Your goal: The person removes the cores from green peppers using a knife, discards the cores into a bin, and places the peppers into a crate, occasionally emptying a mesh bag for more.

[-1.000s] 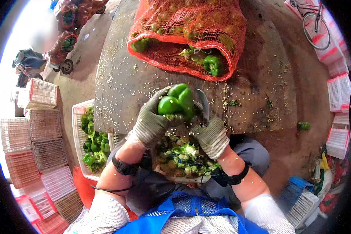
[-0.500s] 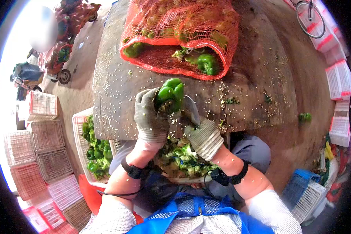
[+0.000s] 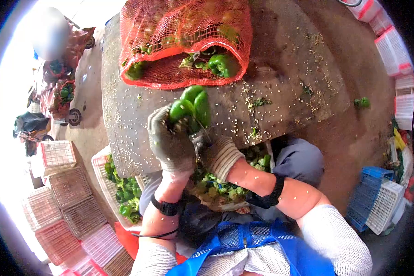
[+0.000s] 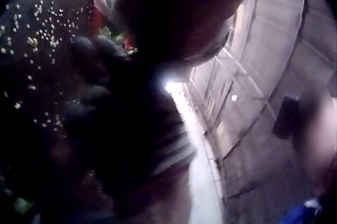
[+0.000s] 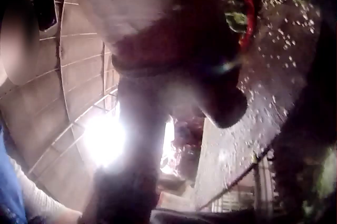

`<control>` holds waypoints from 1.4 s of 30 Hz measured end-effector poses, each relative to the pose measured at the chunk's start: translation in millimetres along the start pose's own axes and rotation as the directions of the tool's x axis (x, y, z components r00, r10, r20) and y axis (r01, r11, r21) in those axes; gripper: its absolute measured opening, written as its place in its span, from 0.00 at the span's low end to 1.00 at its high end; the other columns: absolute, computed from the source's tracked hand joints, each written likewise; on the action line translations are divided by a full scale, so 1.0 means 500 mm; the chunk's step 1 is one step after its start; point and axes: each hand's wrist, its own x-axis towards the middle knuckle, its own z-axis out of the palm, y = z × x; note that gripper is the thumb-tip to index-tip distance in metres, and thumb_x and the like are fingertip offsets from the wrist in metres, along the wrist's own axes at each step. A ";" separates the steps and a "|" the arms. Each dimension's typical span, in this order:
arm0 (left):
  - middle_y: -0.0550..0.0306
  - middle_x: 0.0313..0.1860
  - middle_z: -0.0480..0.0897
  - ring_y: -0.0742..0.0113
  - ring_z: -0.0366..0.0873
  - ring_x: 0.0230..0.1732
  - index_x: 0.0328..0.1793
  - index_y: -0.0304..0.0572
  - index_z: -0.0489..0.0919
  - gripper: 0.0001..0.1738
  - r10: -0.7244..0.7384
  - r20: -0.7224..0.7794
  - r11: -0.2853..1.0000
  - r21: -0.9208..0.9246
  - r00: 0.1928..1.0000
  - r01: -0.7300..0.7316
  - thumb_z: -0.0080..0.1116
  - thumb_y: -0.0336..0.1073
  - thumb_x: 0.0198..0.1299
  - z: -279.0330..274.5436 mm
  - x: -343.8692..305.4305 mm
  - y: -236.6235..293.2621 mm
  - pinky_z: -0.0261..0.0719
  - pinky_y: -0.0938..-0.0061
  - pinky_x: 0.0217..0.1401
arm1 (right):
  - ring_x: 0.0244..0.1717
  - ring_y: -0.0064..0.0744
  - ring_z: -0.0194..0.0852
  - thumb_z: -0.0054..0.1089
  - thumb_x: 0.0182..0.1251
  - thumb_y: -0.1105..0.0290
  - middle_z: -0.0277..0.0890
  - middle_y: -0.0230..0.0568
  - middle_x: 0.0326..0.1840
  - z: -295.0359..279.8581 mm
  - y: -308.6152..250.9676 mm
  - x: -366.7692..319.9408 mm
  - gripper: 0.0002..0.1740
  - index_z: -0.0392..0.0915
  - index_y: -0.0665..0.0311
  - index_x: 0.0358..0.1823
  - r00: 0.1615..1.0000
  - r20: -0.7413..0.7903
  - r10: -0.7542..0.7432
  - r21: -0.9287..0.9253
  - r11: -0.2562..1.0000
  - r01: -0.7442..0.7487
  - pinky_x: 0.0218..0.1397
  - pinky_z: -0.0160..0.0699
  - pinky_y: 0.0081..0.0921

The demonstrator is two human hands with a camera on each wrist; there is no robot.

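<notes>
Grips a green pepper (image 3: 191, 108) in the gloved left hand (image 3: 170, 142), fingers curled round its lower half. Closes the gloved right hand (image 3: 218, 156) on a knife (image 3: 202, 132), blade set against the pepper's underside, seemingly to core it. Holds both above the near edge of the seed-strewn table (image 3: 285, 69), likely so that waste drops into the basin (image 3: 218, 208) on the lap at 6 o'clock, heaped with pale green trimmings. Shows little in either wrist view beyond dark gloves and scattered seeds. Finds at 12 o'clock a red net sack (image 3: 184, 27) lying open-mouthed toward the hands, its peppers within reach. Records at 8 o'clock a white crate (image 3: 98, 162) filled with green peppers, just beside the left forearm, probably for easy dropping. Notes empty stacked crates (image 3: 64, 207) farther out at 8 o'clock, and one stray pepper (image 3: 362, 102) on the ground at 3 o'clock.
</notes>
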 end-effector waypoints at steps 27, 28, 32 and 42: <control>0.49 0.47 0.81 0.56 0.81 0.48 0.54 0.37 0.77 0.21 0.018 0.409 0.996 -0.090 0.913 0.021 0.69 0.33 0.55 -0.062 -0.028 -0.006 0.79 0.66 0.53 | 0.52 0.35 0.78 0.68 0.52 0.71 0.79 0.41 0.52 -0.121 0.013 -0.004 0.49 0.54 0.55 0.77 0.964 -0.001 0.267 0.652 0.731 -0.202 0.60 0.76 0.32; 0.49 0.48 0.81 0.57 0.80 0.49 0.56 0.36 0.77 0.22 -0.016 0.413 0.993 -0.096 0.910 0.061 0.69 0.33 0.56 -0.055 -0.025 -0.007 0.79 0.67 0.54 | 0.51 0.35 0.77 0.69 0.53 0.70 0.79 0.41 0.52 -0.124 0.012 0.002 0.49 0.54 0.56 0.77 0.959 0.032 0.283 0.685 0.692 -0.227 0.59 0.76 0.32; 0.57 0.48 0.83 0.69 0.78 0.49 0.58 0.37 0.77 0.26 -0.287 0.545 0.930 -0.039 0.788 0.365 0.73 0.33 0.55 -0.027 -0.042 0.028 0.78 0.72 0.55 | 0.48 0.29 0.78 0.66 0.55 0.73 0.81 0.38 0.50 -0.131 0.019 -0.012 0.43 0.58 0.57 0.74 0.927 0.095 0.363 0.714 0.624 -0.317 0.56 0.78 0.29; 0.60 0.39 0.83 0.73 0.79 0.39 0.51 0.37 0.80 0.15 -0.342 0.758 0.587 -0.289 0.555 0.756 0.61 0.41 0.66 -0.012 -0.012 -0.077 0.79 0.76 0.44 | 0.45 0.23 0.78 0.64 0.52 0.79 0.81 0.35 0.44 -0.166 0.020 -0.021 0.49 0.53 0.56 0.77 0.911 0.098 0.401 0.803 0.508 -0.310 0.52 0.79 0.25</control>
